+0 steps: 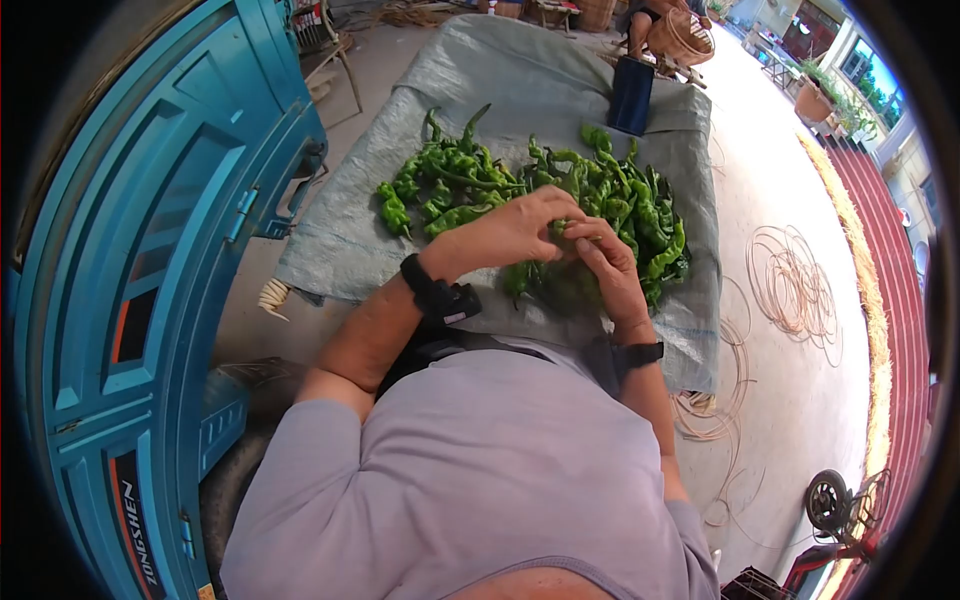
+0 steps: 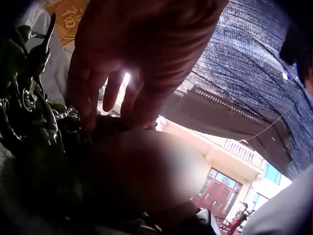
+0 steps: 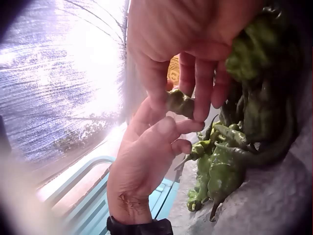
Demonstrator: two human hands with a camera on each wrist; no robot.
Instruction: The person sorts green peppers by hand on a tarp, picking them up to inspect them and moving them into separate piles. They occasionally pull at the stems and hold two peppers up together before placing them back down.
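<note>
Over the near edge of a pepper pile, both hands meet at one small green pepper (image 3: 181, 103). My right hand (image 1: 612, 275) pinches it between thumb and fingertips. From the other side, my left hand (image 1: 500, 235) has its thumb and forefinger curled at the same pepper, partly hidden behind the fingers. Glossy, wrinkled green peppers lie beyond the hands in a left heap (image 1: 450, 185) and a larger right heap (image 1: 645, 205). They rest on a grey-green woven sheet (image 1: 500, 75). In the left wrist view the held pepper is mostly in shadow.
A blue metal vehicle body (image 1: 150, 230) stands close on the left. A dark blue object (image 1: 630, 95) sits at the sheet's far right, near a person holding a wicker basket (image 1: 682, 38). Coils of thin cane (image 1: 795, 285) lie on the floor at the right.
</note>
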